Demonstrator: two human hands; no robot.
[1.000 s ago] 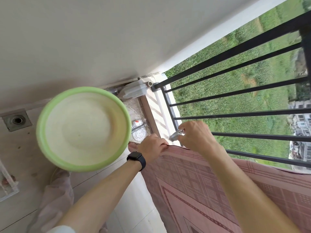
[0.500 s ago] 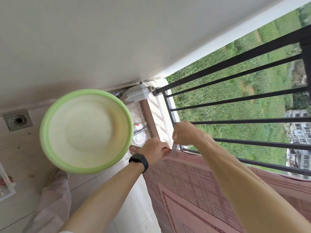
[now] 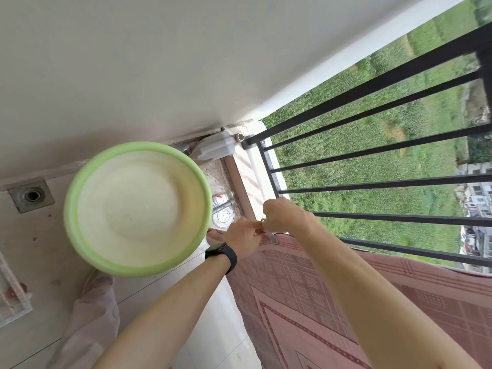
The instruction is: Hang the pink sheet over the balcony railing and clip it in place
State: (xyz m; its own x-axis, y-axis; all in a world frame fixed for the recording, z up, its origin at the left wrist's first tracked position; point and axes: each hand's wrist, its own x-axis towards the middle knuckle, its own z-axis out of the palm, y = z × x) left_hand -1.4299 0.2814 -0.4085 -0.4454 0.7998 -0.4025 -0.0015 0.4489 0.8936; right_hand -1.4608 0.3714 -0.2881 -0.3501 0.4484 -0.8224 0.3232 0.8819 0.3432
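1. Balcony: railing [image 3: 372,182] running across the upper right, green basin [image 3: 135,209] sitting centre-left.
2. The pink sheet [image 3: 346,302] is draping over it, lower right.
3. Your left hand [image 3: 246,241] is pinching its corner; your right hand [image 3: 282,215] is gripping the clip [image 3: 271,237].
4. You're clipping now; next probably means seating the clip fully.

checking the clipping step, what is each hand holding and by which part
The right hand pinches the clip by its upper end; the left hand grips the pink sheet at its top corner, beside the clip.

Left hand [image 3: 243,239] and right hand [image 3: 283,214] meet, fingers [image 3: 267,222] seemingly curled.
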